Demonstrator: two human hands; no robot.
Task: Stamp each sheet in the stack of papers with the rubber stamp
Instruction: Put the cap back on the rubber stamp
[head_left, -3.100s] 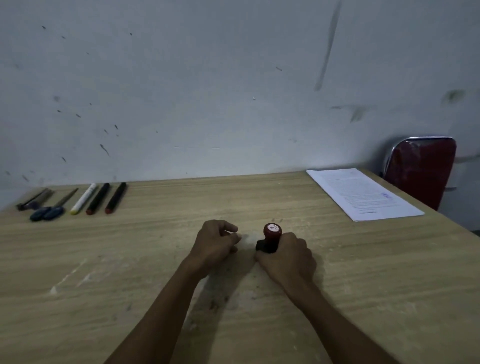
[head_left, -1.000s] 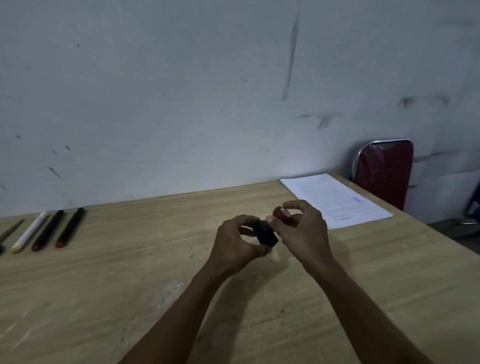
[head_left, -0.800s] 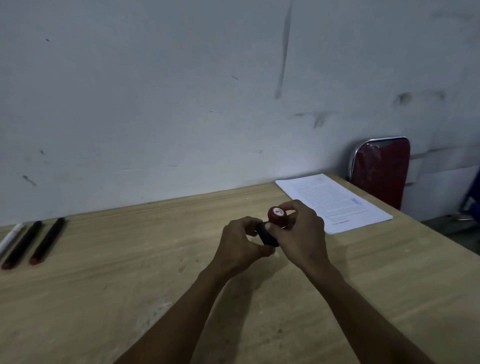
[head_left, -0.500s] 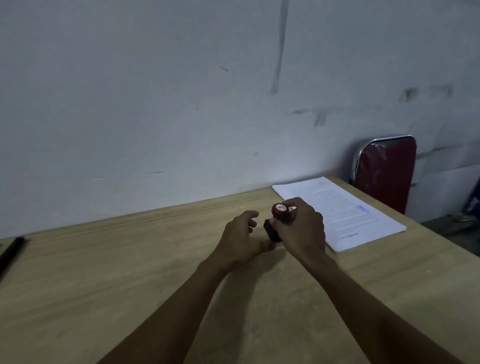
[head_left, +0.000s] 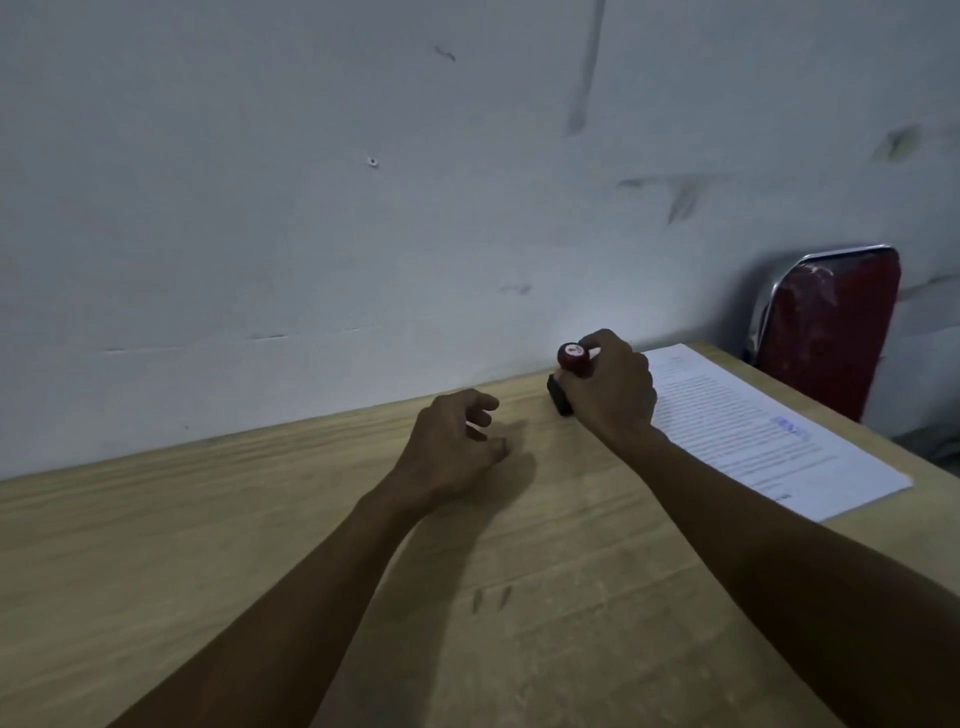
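Observation:
My right hand (head_left: 610, 395) grips the rubber stamp (head_left: 570, 365), which has a red round knob on top and a black base. The stamp is upright near the table's far edge, just left of the stack of papers (head_left: 763, 441). The top sheet is printed text with a blue stamp mark near its right side. My left hand (head_left: 452, 447) hovers low over the wood to the left of the stamp, fingers loosely curled and holding nothing.
The wooden table (head_left: 208, 545) runs up against a marked white wall (head_left: 363, 208). A red chair (head_left: 831, 332) with a chrome frame stands beyond the table's right corner, behind the papers.
My left hand has let go of the stamp's base and dropped away to the left. My right hand has carried the stamp toward the papers. The view has swung right, so the pens are out of sight.

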